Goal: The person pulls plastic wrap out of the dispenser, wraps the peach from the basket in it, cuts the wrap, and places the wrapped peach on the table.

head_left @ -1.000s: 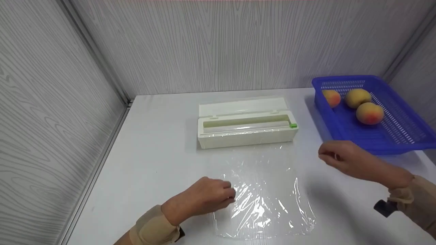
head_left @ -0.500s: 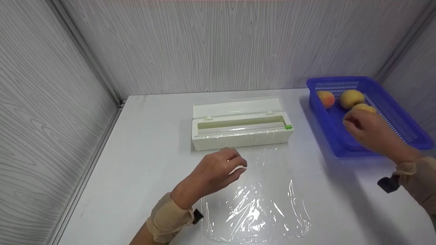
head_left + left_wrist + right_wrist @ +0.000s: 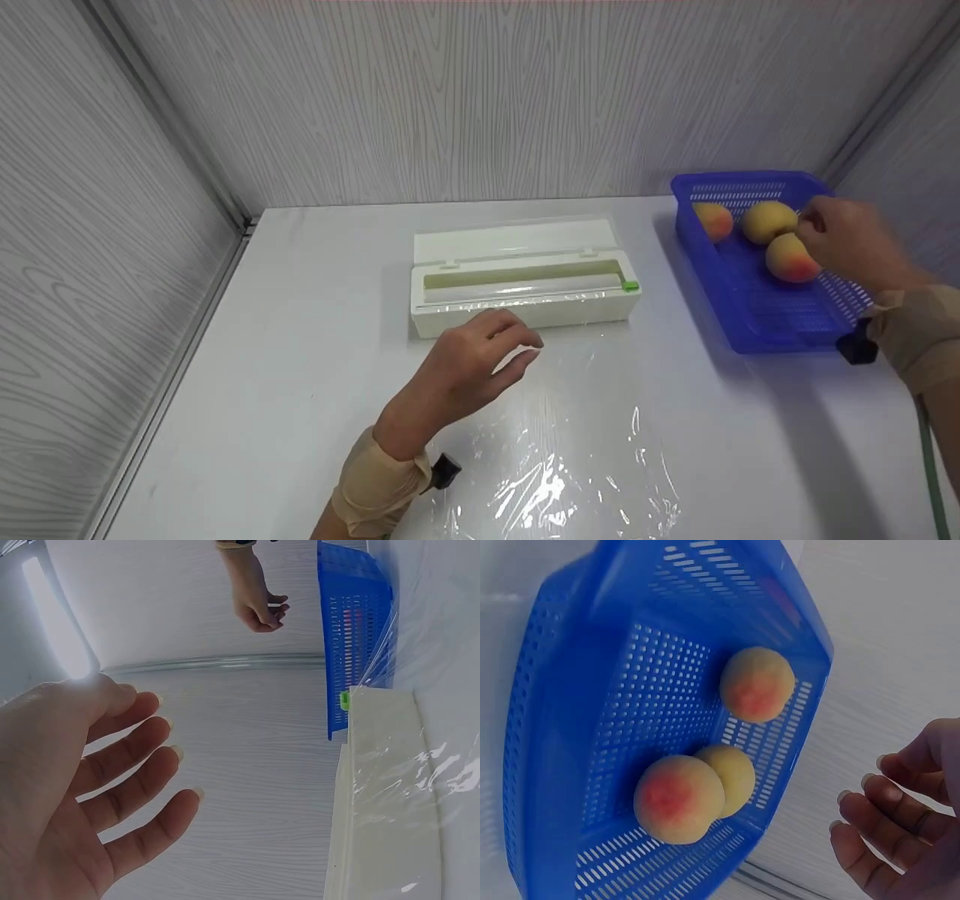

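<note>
My left hand (image 3: 465, 367) hovers over the cling film sheet (image 3: 547, 480), near the front of the white cling film dispenser (image 3: 585, 311). Its fingers are loosely bent with nothing between them, as the left wrist view confirms. The dispenser's lid (image 3: 517, 238) is raised, and a film roll (image 3: 525, 288) lies inside. From it the clear sheet runs over the front edge onto the table. Above the right side of the blue basket (image 3: 709, 281) is my right hand (image 3: 855, 240), relaxed and holding nothing. Three peaches (image 3: 679, 799) lie in the basket, apart from the fingers in the right wrist view.
The white table (image 3: 247, 405) meets a wood-grain panel (image 3: 450, 105) at the back and another panel (image 3: 67, 300) on the left. A green slider (image 3: 631, 286) sits at the dispenser's right end. A green cord (image 3: 930, 472) hangs by the right arm.
My right hand has moved from in front of the basket to above its peaches. My left hand has risen from the film's left side toward the dispenser, its fingers loosening.
</note>
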The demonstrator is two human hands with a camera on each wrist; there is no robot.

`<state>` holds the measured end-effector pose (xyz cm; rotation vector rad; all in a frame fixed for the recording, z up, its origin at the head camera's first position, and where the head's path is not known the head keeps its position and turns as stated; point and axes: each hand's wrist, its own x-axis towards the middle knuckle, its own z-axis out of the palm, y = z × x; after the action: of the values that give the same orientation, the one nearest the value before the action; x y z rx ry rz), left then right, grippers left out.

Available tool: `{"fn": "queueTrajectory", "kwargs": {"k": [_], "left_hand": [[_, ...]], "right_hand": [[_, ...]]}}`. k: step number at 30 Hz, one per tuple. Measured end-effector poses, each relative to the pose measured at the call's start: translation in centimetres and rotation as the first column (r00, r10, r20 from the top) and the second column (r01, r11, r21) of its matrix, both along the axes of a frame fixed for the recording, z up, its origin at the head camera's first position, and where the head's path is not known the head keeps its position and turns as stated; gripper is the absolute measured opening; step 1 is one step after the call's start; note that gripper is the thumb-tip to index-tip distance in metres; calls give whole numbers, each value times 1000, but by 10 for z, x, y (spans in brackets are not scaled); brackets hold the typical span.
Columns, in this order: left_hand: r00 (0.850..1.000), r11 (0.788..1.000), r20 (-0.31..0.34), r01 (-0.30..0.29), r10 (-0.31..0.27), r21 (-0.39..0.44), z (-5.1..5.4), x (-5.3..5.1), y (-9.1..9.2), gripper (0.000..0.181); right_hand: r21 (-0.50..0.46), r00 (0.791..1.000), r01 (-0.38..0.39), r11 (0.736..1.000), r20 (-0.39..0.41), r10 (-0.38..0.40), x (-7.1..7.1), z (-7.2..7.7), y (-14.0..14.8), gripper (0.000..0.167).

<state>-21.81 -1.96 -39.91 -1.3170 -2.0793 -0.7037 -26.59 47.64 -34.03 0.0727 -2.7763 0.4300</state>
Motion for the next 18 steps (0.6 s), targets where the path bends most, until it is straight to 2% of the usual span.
{"fn": "queueTrajectory", "kwargs": {"k": [5,10,15,18], "left_hand": [[1000,1000,29,10,-11,12,-6,-5,2,5],[999,1000,43,9,-9,2,-10,-9,2,4],[999,1000,52,12,-11,-19,-14,-13,3,5],[998,999,61,24,-22,-29,-16,-15,5,6]], "right_hand": [[-34,990,119,992,82,-116,-16,9,10,21],[-42,974,204,978,113,-198,-28,9,14,28],[-54,967,252,966,61,-249,-37,-2,19,29],[-91,956,290,953,72,-284,-41,-13,24,27]]}}
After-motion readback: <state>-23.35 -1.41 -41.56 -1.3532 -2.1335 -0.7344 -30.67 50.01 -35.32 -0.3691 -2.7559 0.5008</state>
